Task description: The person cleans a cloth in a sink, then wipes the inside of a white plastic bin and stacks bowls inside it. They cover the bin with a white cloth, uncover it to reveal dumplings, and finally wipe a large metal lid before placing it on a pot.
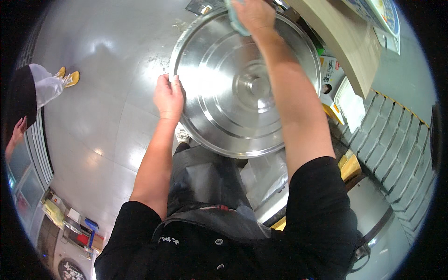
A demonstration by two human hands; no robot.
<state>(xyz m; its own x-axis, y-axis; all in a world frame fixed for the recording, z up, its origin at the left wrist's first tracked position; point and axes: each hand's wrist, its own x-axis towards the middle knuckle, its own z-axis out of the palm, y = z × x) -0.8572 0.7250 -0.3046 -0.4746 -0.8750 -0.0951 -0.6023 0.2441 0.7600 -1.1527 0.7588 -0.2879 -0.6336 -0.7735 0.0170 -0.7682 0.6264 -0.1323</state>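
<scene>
A large round stainless steel lid [224, 115] with ringed ridges is held out in front of my apron. My left hand [169, 97] grips its left rim, with the thumb lying over the edge. At the far side of the lid, my right hand [254, 15] presses a pale blue-green cloth [238, 21] against the metal near the rim. My right forearm crosses over the lid and hides part of its right side. Strong light reflects off the lid's left half.
Another person in yellow shoes [71, 79] stands at the left. To the right are a wooden counter edge [364, 66], a patterned dish [388, 17], and a stack of white trays [350, 101]. Grey brick-like tiling [392, 140] lies beyond. A plastic-covered item [266, 178] sits below the lid.
</scene>
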